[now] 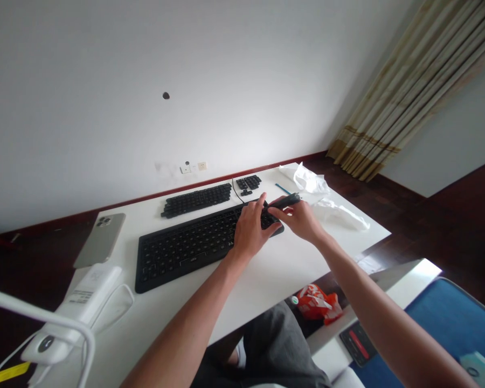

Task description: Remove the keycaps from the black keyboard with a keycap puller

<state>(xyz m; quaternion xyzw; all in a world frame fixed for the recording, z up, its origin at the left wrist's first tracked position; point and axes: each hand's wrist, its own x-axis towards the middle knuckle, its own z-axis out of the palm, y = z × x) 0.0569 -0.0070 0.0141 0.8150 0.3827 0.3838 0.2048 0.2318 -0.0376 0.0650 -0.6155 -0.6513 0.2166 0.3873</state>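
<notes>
A black keyboard [186, 247] lies on the white table, its key sockets bare across the part I can see. My left hand [251, 223] rests on its right half, fingers spread and thumb stretched out. Just right of it, my right hand [297, 218] is closed around a dark pen-shaped tool [285, 201], whose exact kind I cannot make out. The tool's left end is over the keyboard's right part, partly hidden by my fingers. Behind the keyboard lie rows of black keycaps [198, 199], with a smaller group of keycaps [249, 182] to the right.
A phone [102, 240] lies at the table's left, behind a white power strip [84, 293] and a white curved bar [36, 310]. Crumpled white wrapping [307, 179] and a thin teal stick [283, 188] lie at the right. An orange bag [317, 303] sits below the table edge.
</notes>
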